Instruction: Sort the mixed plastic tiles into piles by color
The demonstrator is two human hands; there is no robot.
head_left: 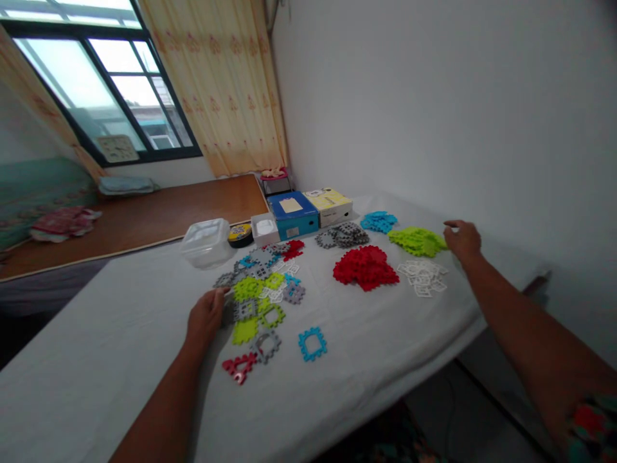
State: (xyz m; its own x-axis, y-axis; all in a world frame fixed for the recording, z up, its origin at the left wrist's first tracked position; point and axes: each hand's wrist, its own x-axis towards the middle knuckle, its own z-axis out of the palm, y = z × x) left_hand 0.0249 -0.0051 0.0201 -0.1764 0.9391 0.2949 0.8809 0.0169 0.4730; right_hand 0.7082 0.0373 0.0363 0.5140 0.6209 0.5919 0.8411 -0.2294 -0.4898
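At the left edge of a mixed pile of interlocking toothed plastic pieces (248, 287) is my left hand (207, 316), its fingers curled together. Whatever they may hold is hidden. My right hand (463, 240) is at the right end of a lime-green pile (417, 242), thumb and forefinger apart beside the outermost green piece. Sorted heaps lie nearby: red pieces (365, 267), grey pieces (342, 236), blue pieces (378, 222) and thin white frames (423, 276). Closer to me are a single blue square frame (312, 344), a grey ring-like piece (265, 346) and a red triangular piece (240, 368).
Along the table's far edge stand a clear plastic tub (206, 243), a round black-and-yellow tin (240, 235), a small white box (265, 230), a blue box (293, 215) and a yellow-white box (328, 206). A wall (434, 96) runs behind the table on the right.
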